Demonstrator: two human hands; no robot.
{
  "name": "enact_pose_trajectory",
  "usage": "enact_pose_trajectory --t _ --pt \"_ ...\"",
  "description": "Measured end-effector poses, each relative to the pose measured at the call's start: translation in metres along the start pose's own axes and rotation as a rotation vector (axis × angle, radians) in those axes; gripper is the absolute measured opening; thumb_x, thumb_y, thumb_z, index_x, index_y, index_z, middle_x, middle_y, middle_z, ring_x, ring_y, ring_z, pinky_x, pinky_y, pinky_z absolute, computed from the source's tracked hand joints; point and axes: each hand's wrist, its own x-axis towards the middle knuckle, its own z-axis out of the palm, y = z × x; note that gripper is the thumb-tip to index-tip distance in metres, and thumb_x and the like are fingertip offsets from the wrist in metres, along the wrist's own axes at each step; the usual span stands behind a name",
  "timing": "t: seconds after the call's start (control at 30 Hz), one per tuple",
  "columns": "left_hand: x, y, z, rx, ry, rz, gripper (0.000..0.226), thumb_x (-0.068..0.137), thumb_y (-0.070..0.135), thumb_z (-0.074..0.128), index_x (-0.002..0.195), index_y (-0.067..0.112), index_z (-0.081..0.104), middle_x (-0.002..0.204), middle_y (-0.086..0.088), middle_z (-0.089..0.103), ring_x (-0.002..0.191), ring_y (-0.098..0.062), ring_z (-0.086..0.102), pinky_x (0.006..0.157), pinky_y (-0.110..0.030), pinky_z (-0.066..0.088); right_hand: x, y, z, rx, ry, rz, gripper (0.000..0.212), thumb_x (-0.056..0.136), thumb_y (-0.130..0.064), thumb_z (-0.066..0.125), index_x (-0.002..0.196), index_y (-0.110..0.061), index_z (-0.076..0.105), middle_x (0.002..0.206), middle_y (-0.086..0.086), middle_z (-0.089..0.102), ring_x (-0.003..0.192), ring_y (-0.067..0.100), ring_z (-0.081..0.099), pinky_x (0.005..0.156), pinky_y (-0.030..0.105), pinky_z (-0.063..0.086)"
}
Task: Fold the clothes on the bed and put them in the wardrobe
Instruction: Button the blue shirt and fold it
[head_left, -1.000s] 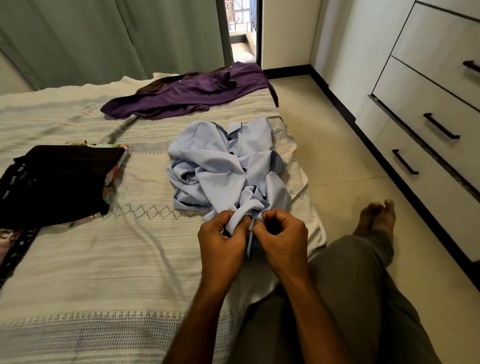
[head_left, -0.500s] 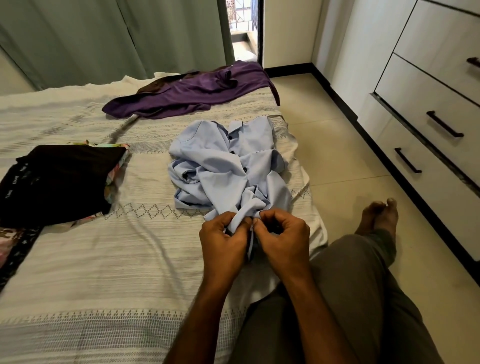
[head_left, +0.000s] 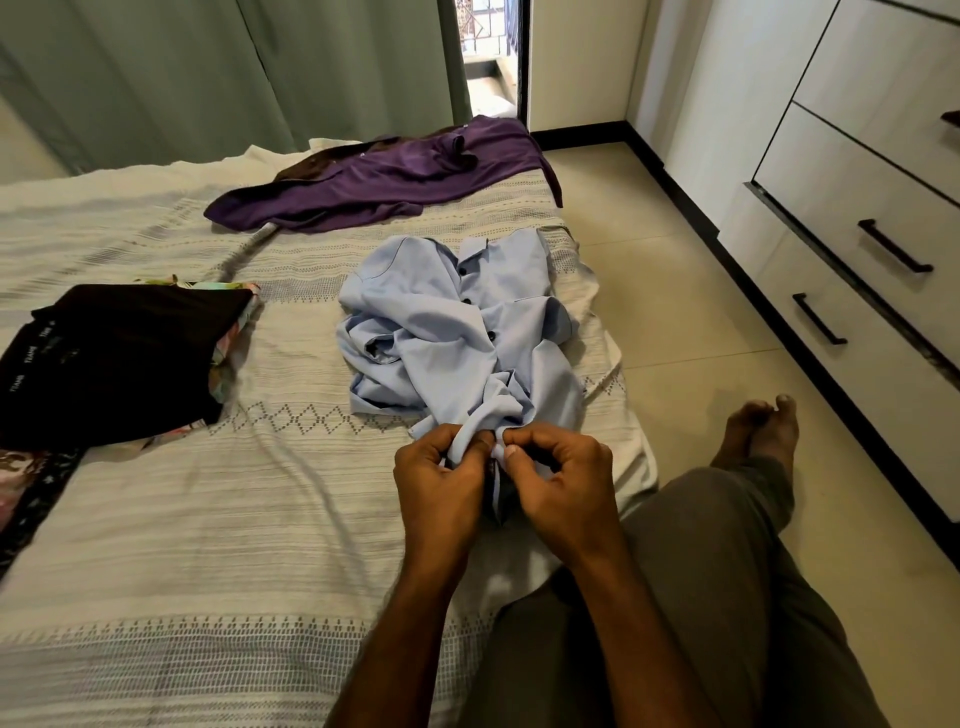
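Note:
A crumpled light blue button shirt (head_left: 447, 332) lies near the bed's right edge on the cream patterned bedspread (head_left: 218, 545). My left hand (head_left: 441, 488) and my right hand (head_left: 563, 483) sit side by side at the shirt's near end, each pinching its fabric between thumb and fingers. A purple garment (head_left: 379, 176) lies spread at the far side of the bed. A folded black garment (head_left: 114, 353) rests on a floral one at the left. The wardrobe's white drawers (head_left: 857, 218) with black handles stand at the right.
My legs in grey trousers (head_left: 717, 597) hang off the bed's right side, bare feet (head_left: 761, 428) on the beige tiled floor (head_left: 660, 291). Green curtains (head_left: 234, 73) hang behind the bed, and a doorway opens at the back.
Both hands keep their pinch on the shirt's near end with only small finger shifts. The shirt and the other clothes stay where they were.

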Motion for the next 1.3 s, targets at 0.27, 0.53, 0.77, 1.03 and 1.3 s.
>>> enact_pose_trajectory --t 0.27,0.53,0.77,1.03,1.3 --pt "0.008 0.001 -0.015 -0.091 -0.212 -0.141 0.015 0.088 -0.002 0.066 0.087 0.006 0.079 0.081 -0.020 0.074 0.079 -0.038 0.072 0.076 -0.046 0.059 0.001 0.004 -0.014 0.133 -0.104 0.031 0.025 0.085 0.000 0.075 0.092 -0.024 0.076 0.086 -0.014 0.076 0.085 0.007 0.073 0.076 0.016 0.055" --pt "0.012 0.003 -0.023 -0.059 -0.272 -0.179 0.018 0.086 -0.006 0.065 0.082 0.005 0.079 0.083 -0.026 0.072 0.076 -0.034 0.069 0.072 -0.036 0.055 0.001 0.008 -0.011 -0.025 -0.203 -0.085 0.019 0.087 -0.013 0.075 0.105 -0.013 0.076 0.096 -0.007 0.076 0.089 0.004 0.073 0.080 0.022 0.059" --pt "0.013 0.008 -0.036 -0.052 -0.416 -0.255 0.025 0.090 -0.004 0.062 0.081 0.011 0.080 0.078 -0.014 0.075 0.072 -0.020 0.072 0.063 -0.022 0.053 0.000 0.003 -0.008 -0.156 -0.256 -0.186 0.012 0.083 -0.011 0.075 0.094 -0.011 0.070 0.078 -0.006 0.069 0.072 0.006 0.065 0.066 0.019 0.054" --pt "0.011 0.008 -0.039 0.139 -0.226 -0.152 0.011 0.092 0.022 0.071 0.092 0.011 0.074 0.086 -0.006 0.073 0.081 -0.015 0.067 0.068 -0.027 0.053 -0.002 -0.002 -0.007 -0.150 -0.171 -0.207 0.009 0.077 -0.017 0.073 0.082 -0.011 0.068 0.067 -0.005 0.065 0.061 0.009 0.062 0.056 0.022 0.052" --pt "-0.006 0.030 -0.030 0.426 -0.221 0.185 0.011 0.079 0.013 0.083 0.072 0.020 0.079 0.065 0.009 0.071 0.065 -0.008 0.066 0.062 -0.018 0.050 -0.002 0.001 -0.007 -0.176 -0.146 -0.207 0.016 0.080 -0.029 0.067 0.084 -0.014 0.069 0.068 -0.006 0.065 0.063 0.008 0.061 0.057 0.010 0.046"
